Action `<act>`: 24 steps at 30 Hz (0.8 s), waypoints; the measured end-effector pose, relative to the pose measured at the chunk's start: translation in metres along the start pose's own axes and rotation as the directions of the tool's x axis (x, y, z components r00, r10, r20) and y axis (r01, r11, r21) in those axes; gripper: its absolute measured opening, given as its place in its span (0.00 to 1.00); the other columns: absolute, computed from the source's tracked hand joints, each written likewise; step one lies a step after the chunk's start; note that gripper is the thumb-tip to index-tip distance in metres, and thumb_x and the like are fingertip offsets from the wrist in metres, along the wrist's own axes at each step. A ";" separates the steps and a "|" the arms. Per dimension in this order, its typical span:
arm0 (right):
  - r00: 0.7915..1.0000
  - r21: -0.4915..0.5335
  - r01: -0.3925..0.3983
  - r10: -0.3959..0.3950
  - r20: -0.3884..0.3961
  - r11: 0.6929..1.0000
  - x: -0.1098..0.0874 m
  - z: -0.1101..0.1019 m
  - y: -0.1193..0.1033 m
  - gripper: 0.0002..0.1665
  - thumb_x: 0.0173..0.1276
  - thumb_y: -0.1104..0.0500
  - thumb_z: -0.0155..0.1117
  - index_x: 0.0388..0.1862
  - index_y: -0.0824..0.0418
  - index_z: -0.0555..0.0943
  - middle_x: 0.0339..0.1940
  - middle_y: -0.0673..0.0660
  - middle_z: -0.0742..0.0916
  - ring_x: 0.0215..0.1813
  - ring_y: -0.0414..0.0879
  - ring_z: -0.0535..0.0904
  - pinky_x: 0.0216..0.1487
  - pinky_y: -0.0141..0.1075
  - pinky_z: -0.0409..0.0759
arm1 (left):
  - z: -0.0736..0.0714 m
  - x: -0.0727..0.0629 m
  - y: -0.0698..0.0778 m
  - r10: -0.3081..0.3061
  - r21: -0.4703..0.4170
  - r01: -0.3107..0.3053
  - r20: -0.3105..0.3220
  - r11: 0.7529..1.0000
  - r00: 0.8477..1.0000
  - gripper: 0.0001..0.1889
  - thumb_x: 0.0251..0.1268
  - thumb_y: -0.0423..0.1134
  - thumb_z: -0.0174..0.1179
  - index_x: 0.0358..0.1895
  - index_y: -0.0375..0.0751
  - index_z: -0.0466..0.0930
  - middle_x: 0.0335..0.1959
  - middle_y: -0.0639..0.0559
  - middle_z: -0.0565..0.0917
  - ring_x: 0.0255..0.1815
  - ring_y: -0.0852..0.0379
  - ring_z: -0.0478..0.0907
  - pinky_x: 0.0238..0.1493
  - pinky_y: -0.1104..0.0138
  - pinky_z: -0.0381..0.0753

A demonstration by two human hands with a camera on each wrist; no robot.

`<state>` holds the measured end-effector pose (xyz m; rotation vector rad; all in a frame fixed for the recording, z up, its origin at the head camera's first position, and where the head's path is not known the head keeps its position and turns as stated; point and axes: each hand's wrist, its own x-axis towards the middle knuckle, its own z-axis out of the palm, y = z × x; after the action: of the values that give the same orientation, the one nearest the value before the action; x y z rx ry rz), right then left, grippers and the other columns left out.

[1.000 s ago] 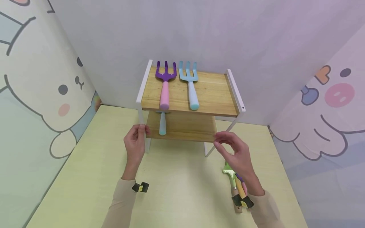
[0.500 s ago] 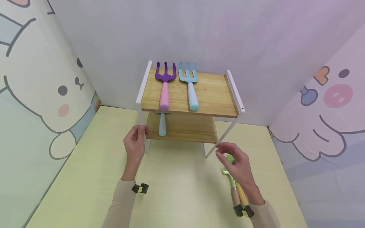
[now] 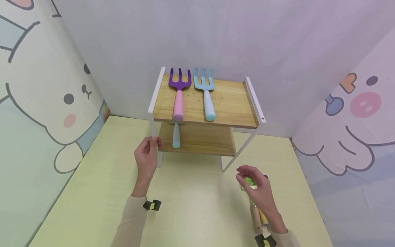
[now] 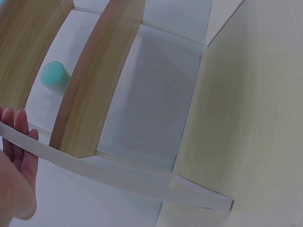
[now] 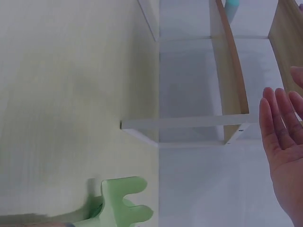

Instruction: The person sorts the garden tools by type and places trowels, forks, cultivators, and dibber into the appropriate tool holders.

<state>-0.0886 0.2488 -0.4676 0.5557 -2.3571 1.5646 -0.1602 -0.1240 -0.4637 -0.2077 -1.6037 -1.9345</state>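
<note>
On the upper shelf (image 3: 229, 109) of the two-tier rack, we observe two three-tined hand forks side by side, tines toward the far edge: a purple fork with a pink handle (image 3: 178, 103) at left and a light-blue fork (image 3: 208, 101) just to its right. On the lower shelf (image 3: 206, 139), at left, lies a third tool, of which we see chiefly the pale-blue handle (image 3: 176, 135) with its teal end; the upper shelf hides most of its head.

We judge the loading to be partly complete: three tools are on the rack, and a group on the table (image 3: 191, 206), at near right, appears to be left over. This group includes a green hand rake (image 3: 256, 219) with a wooden grip and, beside it, a yellow handle (image 3: 263, 217). The right arm covers part of the group, so we cannot give a full count.

The left hand (image 3: 146, 154) grips the rack's left side frame (image 3: 153, 128), the white upright passing between thumb and fingers. The right hand (image 3: 259, 190) is above the tool group, apart from the rack; its thumb and fingertips are spaced apart with nothing clamped between them.

We find no readable brand or label on tools or rack. Each black wristband (image 3: 156, 205) bears a yellow tag too small to read. The backdrop (image 3: 46, 92) shows cartoon animals, without legible lettering.
</note>
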 end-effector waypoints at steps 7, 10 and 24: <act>0.999 0.001 -0.038 0.038 -0.004 0.999 -0.016 -0.002 0.011 0.22 0.65 0.75 0.69 0.58 0.65 0.81 0.49 0.55 0.87 0.45 0.42 0.84 0.52 0.27 0.83 | 0.000 0.000 -0.001 0.005 0.007 -0.005 -0.004 1.000 1.000 0.13 0.80 0.28 0.53 0.37 0.17 0.78 0.33 0.40 0.85 0.31 0.53 0.84 0.40 0.70 0.86; 0.998 -0.003 -0.060 0.060 -0.002 0.998 -0.022 -0.003 0.016 0.21 0.67 0.74 0.69 0.58 0.65 0.81 0.49 0.56 0.87 0.45 0.44 0.84 0.50 0.28 0.84 | 0.000 0.000 -0.002 0.012 0.003 -0.012 -0.007 1.000 1.000 0.13 0.79 0.27 0.53 0.37 0.17 0.78 0.33 0.39 0.85 0.31 0.54 0.84 0.40 0.71 0.86; 0.989 -0.072 -0.149 0.149 -0.005 0.986 -0.052 -0.010 0.033 0.20 0.66 0.71 0.71 0.57 0.64 0.81 0.49 0.63 0.86 0.45 0.42 0.84 0.49 0.27 0.84 | 0.000 0.000 -0.003 0.019 0.006 -0.019 0.004 1.000 1.000 0.13 0.80 0.27 0.52 0.37 0.16 0.77 0.33 0.32 0.83 0.32 0.54 0.84 0.40 0.70 0.86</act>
<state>-0.0565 0.2788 -0.5124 0.3714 -2.4953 1.5317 -0.1620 -0.1243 -0.4661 -0.2231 -1.6038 -1.9164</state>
